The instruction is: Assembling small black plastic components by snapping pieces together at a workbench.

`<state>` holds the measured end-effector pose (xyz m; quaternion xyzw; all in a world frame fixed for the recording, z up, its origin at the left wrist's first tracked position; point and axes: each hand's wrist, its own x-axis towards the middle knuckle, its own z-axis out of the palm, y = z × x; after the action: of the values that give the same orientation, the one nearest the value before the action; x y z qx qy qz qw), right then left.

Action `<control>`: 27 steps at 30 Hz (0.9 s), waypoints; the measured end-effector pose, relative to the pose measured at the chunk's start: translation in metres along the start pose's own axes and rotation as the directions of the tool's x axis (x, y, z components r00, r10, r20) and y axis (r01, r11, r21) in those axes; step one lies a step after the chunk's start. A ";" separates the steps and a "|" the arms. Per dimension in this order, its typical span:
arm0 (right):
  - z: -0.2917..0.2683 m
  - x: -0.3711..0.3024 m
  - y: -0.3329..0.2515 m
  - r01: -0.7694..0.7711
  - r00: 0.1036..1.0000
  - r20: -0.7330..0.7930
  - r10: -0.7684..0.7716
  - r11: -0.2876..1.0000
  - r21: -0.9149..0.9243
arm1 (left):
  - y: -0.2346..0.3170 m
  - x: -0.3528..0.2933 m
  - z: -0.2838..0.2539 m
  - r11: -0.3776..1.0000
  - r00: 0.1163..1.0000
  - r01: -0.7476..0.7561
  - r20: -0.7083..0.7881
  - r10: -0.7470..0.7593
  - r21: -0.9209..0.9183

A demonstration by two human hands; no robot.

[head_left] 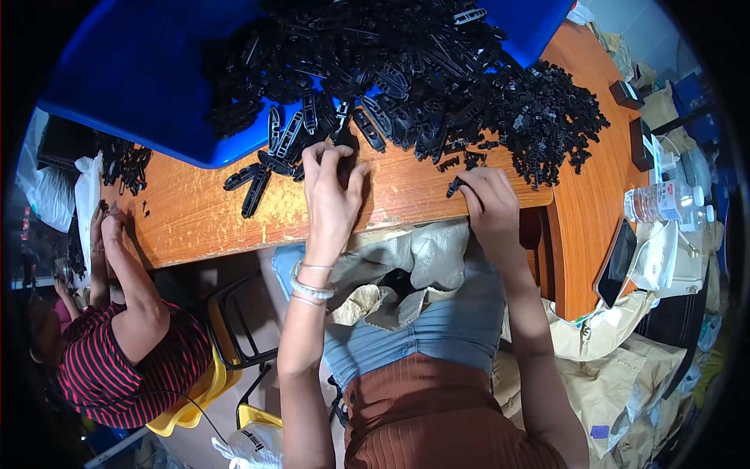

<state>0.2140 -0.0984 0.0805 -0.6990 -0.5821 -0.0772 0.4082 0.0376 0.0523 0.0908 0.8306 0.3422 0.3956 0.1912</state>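
My left hand [334,186] rests at the front of the pile of long black plastic housings [375,86]. Its fingers are bent, the thumb stands apart from them, and no part shows in its grasp. Beside those fingertips lie several oval, slotted housings, one of them a dark piece [255,195] near the table's front edge. Between thumb and fingers, my right hand [494,202] pinches a small black plastic clip [454,187]. Just beyond it spreads a heap of similar small black clips [551,117].
A blue bin [133,86] lies tipped on the wooden table [211,230], housings spilling from it. At the right are a water bottle [664,202] and a phone [617,262]. Another person in a striped shirt [133,363] works at the left. Packing material [437,254] covers my lap.
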 end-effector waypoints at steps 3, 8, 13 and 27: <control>-0.007 0.001 -0.014 -0.309 0.947 0.031 0.319 0.884 0.350 | 0.005 -0.013 -0.007 0.985 0.998 -0.007 -0.065 -0.005 -0.170; -0.012 -0.001 -0.020 -0.409 0.869 0.212 0.448 0.408 0.816 | 0.044 -0.036 -0.019 0.601 0.911 0.412 0.298 -0.285 -0.685; -0.021 0.000 -0.037 -0.350 0.900 0.166 0.403 0.441 0.826 | 0.054 -0.044 -0.023 0.416 0.870 0.493 0.439 -0.224 -0.764; -0.027 0.005 -0.067 -0.077 0.997 0.053 0.055 0.774 0.629 | 0.068 -0.048 -0.031 0.061 0.753 0.655 0.644 -0.136 -0.753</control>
<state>0.1662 -0.1131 0.1332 -0.5432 -0.5559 0.1475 0.6117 0.0201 -0.0278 0.1251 0.4458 0.1877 0.2626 0.8349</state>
